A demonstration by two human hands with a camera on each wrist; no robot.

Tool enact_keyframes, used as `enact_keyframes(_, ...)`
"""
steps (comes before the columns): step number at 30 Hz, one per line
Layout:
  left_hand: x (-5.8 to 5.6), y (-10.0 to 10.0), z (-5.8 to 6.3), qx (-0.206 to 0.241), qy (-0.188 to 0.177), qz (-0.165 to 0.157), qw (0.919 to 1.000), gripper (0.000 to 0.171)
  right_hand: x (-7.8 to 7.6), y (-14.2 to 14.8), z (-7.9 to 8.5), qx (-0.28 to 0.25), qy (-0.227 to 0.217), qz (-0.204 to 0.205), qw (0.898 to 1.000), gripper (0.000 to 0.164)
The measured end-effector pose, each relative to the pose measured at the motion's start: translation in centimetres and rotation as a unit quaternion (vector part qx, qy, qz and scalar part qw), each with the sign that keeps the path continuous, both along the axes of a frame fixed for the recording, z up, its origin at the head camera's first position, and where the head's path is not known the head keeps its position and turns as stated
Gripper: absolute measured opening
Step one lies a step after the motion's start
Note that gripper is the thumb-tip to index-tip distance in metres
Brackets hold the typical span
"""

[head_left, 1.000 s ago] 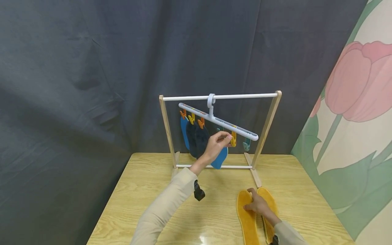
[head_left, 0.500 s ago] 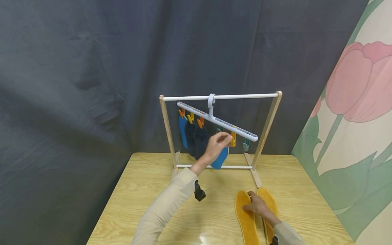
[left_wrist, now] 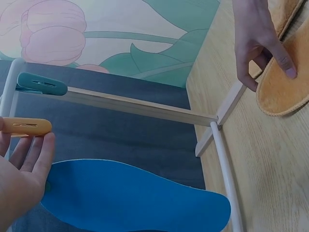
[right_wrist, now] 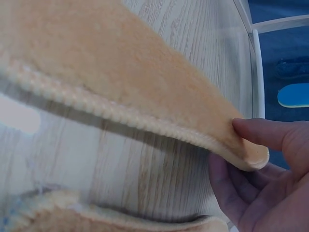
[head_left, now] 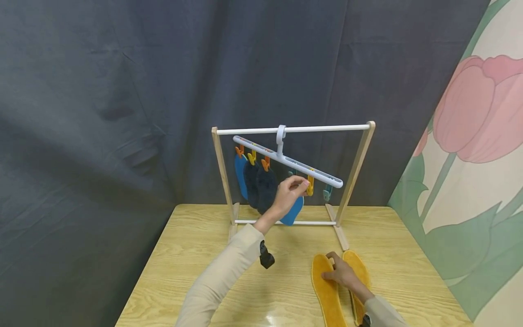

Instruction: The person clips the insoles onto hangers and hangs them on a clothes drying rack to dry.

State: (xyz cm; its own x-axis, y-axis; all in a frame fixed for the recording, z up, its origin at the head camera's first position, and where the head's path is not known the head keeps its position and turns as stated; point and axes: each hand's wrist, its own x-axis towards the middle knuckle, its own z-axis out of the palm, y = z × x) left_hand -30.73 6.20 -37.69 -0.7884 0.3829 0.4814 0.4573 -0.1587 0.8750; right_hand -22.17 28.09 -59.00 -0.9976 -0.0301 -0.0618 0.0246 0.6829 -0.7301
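Observation:
My left hand (head_left: 287, 195) pinches a yellow clothespin (left_wrist: 36, 126) that hangs near the right end of a pale hanger (head_left: 286, 161). Beside it, a teal clothespin (head_left: 327, 192) dangles with nothing in it. My right hand (head_left: 344, 273) grips the far end of an orange fuzzy insole (right_wrist: 145, 92), thumb on top and fingers beneath; that end is lifted off the table. A matching insole (head_left: 356, 263) lies just right of it, partly hidden by my forearm. Below my left hand hangs a blue insole (left_wrist: 135, 195), whose clip is mostly covered in the head view.
The hanger hooks over the white top bar (head_left: 327, 128) of a wooden rack standing at the table's back. On its left side, orange and yellow clips hold two dark insoles (head_left: 266, 188) and a blue insole (head_left: 240, 177). A dark curtain (head_left: 122, 113) is behind.
The orange insole's far end has shifted slightly left with my right hand. The hanger's left end has swung a little to the left. My left hand stays almost still on the yellow clothespin.

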Motion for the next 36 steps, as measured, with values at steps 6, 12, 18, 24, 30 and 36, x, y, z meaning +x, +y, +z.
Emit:
enact_keyframes(6,-1.8,0.8,-1.7,0.000,-0.010,0.016,0.9998,0.026,0.0,-0.1,0.1,-0.001,-0.003,-0.004,1.000,0.050)
enact_keyframes(12,-2.1,1.1,-1.9,-0.005,-0.014,0.032,0.9994,0.025,-0.1,0.0,0.0,0.000,-0.003,-0.010,1.000,0.046)
enact_keyframes(18,-2.0,1.1,-1.9,0.001,-0.028,0.034,0.9990,0.024,-0.1,0.0,-0.1,-0.013,-0.003,-0.014,1.000,0.046)
enact_keyframes(24,-2.1,1.1,-2.0,0.007,-0.044,0.029,0.9986,0.028,0.0,-0.1,0.0,-0.033,-0.004,-0.015,0.999,0.048)
enact_keyframes(30,-2.1,1.2,-2.0,0.004,-0.051,0.030,0.9982,0.033,-0.1,0.0,0.2,-0.023,0.003,-0.014,1.000,0.050)
enact_keyframes(36,-2.0,1.2,-1.5,-0.006,-0.053,0.024,0.9983,0.037,-0.2,0.0,0.3,-0.026,0.016,-0.021,0.999,0.049)
